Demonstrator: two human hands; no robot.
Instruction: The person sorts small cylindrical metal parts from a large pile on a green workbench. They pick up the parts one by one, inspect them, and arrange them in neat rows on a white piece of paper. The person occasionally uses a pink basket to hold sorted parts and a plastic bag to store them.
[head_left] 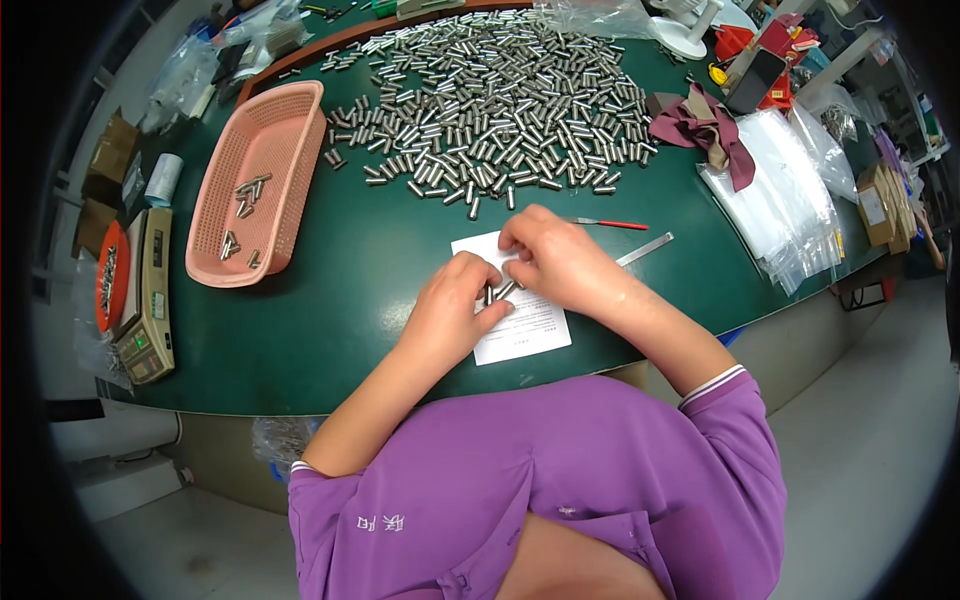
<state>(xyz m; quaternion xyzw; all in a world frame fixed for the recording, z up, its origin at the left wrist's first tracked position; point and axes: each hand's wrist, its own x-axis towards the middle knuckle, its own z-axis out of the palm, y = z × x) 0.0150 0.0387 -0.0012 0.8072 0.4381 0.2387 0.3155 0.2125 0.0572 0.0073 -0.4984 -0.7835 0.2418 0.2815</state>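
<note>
My left hand [453,308] is closed, with a short shiny metal pin [489,295] between its thumb and fingers. A second metal pin [507,290] lies slanted beside it, between the two hands. Just to the right, my right hand [560,258] is curled with its fingertips bent down; what they grip, if anything, is hidden. Both hands are over a white printed sheet [522,343] on the green table [400,250]. Beyond them spreads a large heap of similar metal pins [510,100]. A few pins [245,205] lie in a pink plastic basket [200,262] at the left.
A digital scale [150,300] with an orange dish [112,275] stands at the left edge. Right of the sheet lie a red-handled tool [620,225] and a metal strip [647,249]. Clear plastic bags [780,200] and a maroon cloth [705,130] are farther right.
</note>
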